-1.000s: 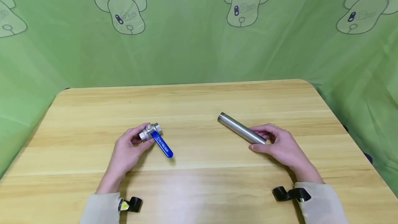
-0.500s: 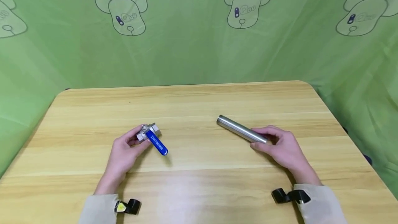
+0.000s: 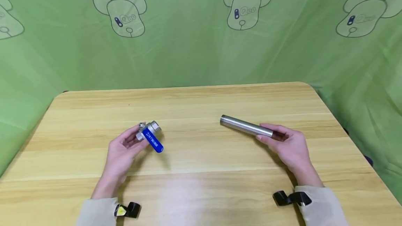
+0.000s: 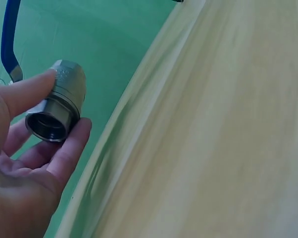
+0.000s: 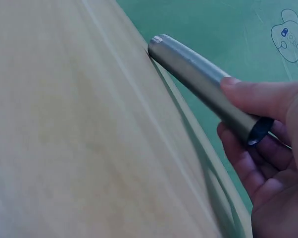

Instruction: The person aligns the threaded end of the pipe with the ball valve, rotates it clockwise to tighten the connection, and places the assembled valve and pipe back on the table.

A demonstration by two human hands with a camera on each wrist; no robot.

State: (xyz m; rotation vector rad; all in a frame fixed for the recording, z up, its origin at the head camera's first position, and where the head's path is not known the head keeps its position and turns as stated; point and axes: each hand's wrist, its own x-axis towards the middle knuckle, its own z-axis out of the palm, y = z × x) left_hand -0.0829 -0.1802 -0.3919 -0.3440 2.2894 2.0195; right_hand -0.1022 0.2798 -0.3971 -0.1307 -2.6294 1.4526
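My left hand (image 3: 120, 152) pinches a metal ball valve (image 3: 154, 127) between thumb and fingers. The valve's blue lever (image 3: 153, 141) points toward the near right in the head view. One hollow end of the valve body (image 4: 70, 87) faces the left wrist camera. On the other side, my right hand (image 3: 289, 149) grips a steel pipe (image 3: 245, 126) near its close end, thumb on one side and fingers on the other. The pipe's far end points left, toward the valve, and looks threaded in the right wrist view (image 5: 203, 74). Valve and pipe are well apart.
Both hands are over a light wooden table (image 3: 194, 156). Behind and beside it hangs a green curtain (image 3: 188, 51) with printed bear-like heads. Black camera mounts (image 3: 127, 210) sit at both wrists, by pale sleeves.
The left hand has shifted slightly left and turned the valve, its lever swinging down and left. The right hand has moved a little right and up, levelling the pipe somewhat.
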